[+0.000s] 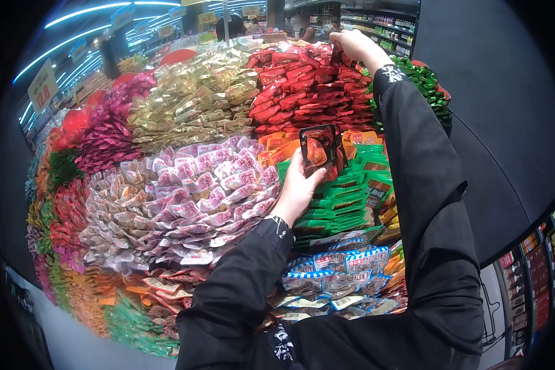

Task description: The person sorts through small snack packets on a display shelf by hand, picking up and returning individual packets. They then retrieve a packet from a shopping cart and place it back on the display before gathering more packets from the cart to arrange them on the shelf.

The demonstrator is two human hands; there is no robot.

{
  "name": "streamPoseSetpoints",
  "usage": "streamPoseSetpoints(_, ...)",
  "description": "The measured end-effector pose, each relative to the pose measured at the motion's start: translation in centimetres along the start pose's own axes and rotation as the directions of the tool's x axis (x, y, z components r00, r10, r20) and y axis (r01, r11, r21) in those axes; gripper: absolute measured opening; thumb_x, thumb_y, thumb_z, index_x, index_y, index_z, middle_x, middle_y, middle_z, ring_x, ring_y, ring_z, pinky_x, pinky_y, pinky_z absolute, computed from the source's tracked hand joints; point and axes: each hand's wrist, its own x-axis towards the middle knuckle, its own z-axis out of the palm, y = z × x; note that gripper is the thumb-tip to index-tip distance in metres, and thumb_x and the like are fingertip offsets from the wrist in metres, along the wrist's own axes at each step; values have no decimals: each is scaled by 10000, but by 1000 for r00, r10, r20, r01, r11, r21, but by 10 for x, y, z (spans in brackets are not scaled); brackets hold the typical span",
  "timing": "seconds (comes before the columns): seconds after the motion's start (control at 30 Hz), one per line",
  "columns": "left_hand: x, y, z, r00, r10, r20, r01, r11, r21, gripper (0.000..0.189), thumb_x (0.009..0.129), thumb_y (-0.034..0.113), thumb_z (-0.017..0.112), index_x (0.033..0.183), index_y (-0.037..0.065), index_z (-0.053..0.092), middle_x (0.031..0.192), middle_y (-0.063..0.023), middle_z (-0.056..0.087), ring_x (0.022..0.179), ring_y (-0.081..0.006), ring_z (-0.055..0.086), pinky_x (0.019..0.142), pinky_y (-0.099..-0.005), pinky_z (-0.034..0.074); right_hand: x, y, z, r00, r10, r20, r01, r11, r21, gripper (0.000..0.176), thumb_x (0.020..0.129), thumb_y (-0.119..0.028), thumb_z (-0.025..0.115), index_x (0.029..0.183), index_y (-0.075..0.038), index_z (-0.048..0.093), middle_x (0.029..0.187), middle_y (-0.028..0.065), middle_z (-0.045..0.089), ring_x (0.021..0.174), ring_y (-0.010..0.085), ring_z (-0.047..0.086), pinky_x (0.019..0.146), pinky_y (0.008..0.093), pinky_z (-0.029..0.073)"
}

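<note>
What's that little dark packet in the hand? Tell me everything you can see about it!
The packet is small, flat and shiny, like plastic film, with a black border and a reddish-orange food picture in the middle. It is held upright, slightly tilted, in the air over the green packets. Only the left hand touches it, gripping its lower left edge.

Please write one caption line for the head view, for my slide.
Left hand holds a dark snack packet; right hand touches the red packets.

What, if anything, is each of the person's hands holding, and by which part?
The left hand holds a dark snack packet by its lower end. The right hand is on the red packets; a grip cannot be told.
</note>
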Motion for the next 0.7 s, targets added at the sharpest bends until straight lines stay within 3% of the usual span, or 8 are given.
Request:
streamPoseSetpoints(0.07,-1,-1,0,1000,15,-1,-15,1000,18,601,786,-86,589,1318,30,335,1297,-73,435,1185,-162,429,1007,-306,348,4,-4,9,965,166,205,-229,913,339,316,775,23,471,1055,-94,558,897,122,636,848,299,608,729,371,482)
streamPoseSetpoints(0.1,-1,-1,0,1000,4,-4,-4,999,32,603,784,-85,590,1319,28,335,1297,-74,433,1189,-161,423,1009,-305,342,-5,-1,14,985,37,170,-66,984,163,282,805,5,444,1047,-81,560,960,120,634,902,289,599,762,366,475)
streamPoseSetpoints(0.23,-4,3,2,1000,-21,-18,21,1000,18,603,780,-89,587,1317,24,336,1290,-71,432,1186,-157,421,1006,-303,338,4,12,58,976,183,118,-205,954,220,477,808,73,429,1240,-124,383,1118,192,567,1039,340,541,862,377,443)
streamPoseSetpoints(0.27,-4,3,2,999,-21,-24,22,1000,21,603,780,-89,587,1317,24,336,1290,-71,432,1186,-157,421,1006,-303,338,-1,12,62,985,160,-69,-142,967,211,423,804,43,462,1193,-121,431,1113,196,565,1056,346,537,866,379,444)
streamPoseSetpoints(0.33,-3,4,4,1000,-15,-23,14,1000,-12,601,779,-96,579,1316,25,336,1283,-68,434,1182,-154,421,999,-304,344,-6,12,55,971,183,-153,-157,973,167,316,790,7,496,1081,-108,535,1082,184,580,1035,334,557,848,376,455)
streamPoseSetpoints(0.5,-3,0,3,998,-43,-38,40,997,-64,577,785,-92,578,1301,24,347,1265,-68,447,1149,-151,450,991,-306,355,-15,16,46,976,216,3,-211,951,225,158,740,-89,599,879,-107,672,829,108,672,807,268,642,723,367,500)
streamPoseSetpoints(0.6,-4,6,5,998,-51,-23,49,997,-66,579,783,-93,581,1300,25,348,1260,-69,451,1145,-146,451,983,-303,365,-18,15,54,951,261,-163,-192,917,350,171,736,-73,592,868,-116,693,863,112,675,832,262,644,742,354,499)
streamPoseSetpoints(0.7,-3,4,4,999,-45,-25,43,997,-63,584,783,-88,586,1303,26,346,1262,-68,450,1144,-144,451,981,-299,368,-17,18,55,983,172,-61,-147,945,293,238,743,-57,571,928,-137,697,890,112,677,844,257,646,749,349,498)
